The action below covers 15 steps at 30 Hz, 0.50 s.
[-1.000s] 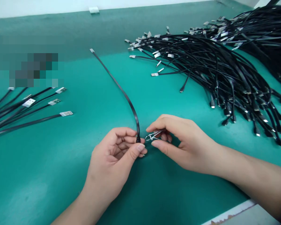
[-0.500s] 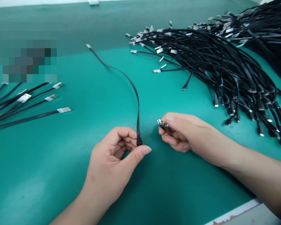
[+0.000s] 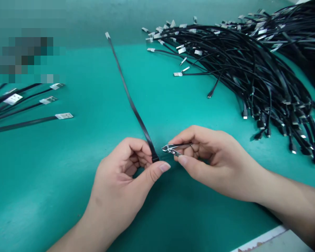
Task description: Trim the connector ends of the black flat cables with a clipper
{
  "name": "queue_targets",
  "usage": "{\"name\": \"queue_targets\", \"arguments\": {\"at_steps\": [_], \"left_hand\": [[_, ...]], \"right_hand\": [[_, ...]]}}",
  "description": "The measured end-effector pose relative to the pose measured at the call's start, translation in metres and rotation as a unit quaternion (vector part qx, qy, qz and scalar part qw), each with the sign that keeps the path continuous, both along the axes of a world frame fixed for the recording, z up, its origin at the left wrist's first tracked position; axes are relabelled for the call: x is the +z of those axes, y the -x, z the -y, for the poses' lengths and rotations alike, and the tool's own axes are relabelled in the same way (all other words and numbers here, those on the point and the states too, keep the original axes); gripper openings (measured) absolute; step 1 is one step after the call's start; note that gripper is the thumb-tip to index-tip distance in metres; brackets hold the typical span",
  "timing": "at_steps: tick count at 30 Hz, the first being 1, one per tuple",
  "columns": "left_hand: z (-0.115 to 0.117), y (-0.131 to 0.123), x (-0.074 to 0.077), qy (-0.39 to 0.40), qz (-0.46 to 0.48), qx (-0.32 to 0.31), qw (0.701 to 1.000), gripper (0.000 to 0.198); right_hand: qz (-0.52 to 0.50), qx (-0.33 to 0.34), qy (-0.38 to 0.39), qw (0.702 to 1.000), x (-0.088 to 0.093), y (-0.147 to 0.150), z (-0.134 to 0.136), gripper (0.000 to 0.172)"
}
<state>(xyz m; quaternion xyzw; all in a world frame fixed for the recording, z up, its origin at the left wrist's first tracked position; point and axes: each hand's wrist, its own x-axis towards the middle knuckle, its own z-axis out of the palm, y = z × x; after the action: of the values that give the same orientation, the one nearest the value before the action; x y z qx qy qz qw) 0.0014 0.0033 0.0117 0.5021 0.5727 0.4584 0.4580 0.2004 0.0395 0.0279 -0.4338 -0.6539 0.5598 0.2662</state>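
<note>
A flat black USB cable (image 3: 131, 99) runs from my left hand (image 3: 128, 175) up and leftward across the table. Thumb and fingers of that hand pinch the cable's near connector, whose tip is mostly hidden. Its far end carries a silver USB plug (image 3: 107, 35). In my right hand (image 3: 215, 157) are small silver nail clippers (image 3: 170, 149), held between thumb and fingers with their jaws pointing left. The jaws are close to the near connector, with a small gap between them.
On the right lies a large heap of black cables (image 3: 236, 66), with a second heap (image 3: 301, 42) behind it. Several cables with silver plugs (image 3: 64, 116) reach in from the left. The green table mat (image 3: 55, 192) ends at a pale edge (image 3: 262, 238) at lower right.
My right hand has turned over and moved left, bringing the clippers close to the connector. The cable has straightened from a curve while my left hand keeps its pinch.
</note>
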Motion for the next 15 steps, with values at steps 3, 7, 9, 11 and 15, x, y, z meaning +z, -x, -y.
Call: {"name": "queue_targets", "arguments": {"at_steps": [3,7,9,11,15], "left_hand": [[0.001,0.001,-0.001,0.0,0.006,0.001,1.0,0.023],[0.001,0.001,-0.001,-0.001,0.011,0.0,1.0,0.019],[-0.001,0.0,-0.001,0.004,0.02,0.003,1.0,0.016],[-0.001,0.0,-0.003,0.017,0.024,0.006,1.0,0.013],[0.002,0.011,-0.009,0.013,0.017,0.012,1.0,0.023]], "right_hand": [[0.032,0.007,-0.074,0.997,0.0,-0.002,0.001,0.018],[0.041,-0.004,-0.112,0.993,0.0,-0.003,0.0,0.022],[0.048,-0.021,-0.116,0.992,-0.001,-0.003,0.0,0.023],[0.052,-0.032,-0.122,0.991,-0.005,-0.003,-0.001,0.024],[0.063,-0.004,-0.143,0.988,-0.022,0.003,-0.005,0.027]]}}
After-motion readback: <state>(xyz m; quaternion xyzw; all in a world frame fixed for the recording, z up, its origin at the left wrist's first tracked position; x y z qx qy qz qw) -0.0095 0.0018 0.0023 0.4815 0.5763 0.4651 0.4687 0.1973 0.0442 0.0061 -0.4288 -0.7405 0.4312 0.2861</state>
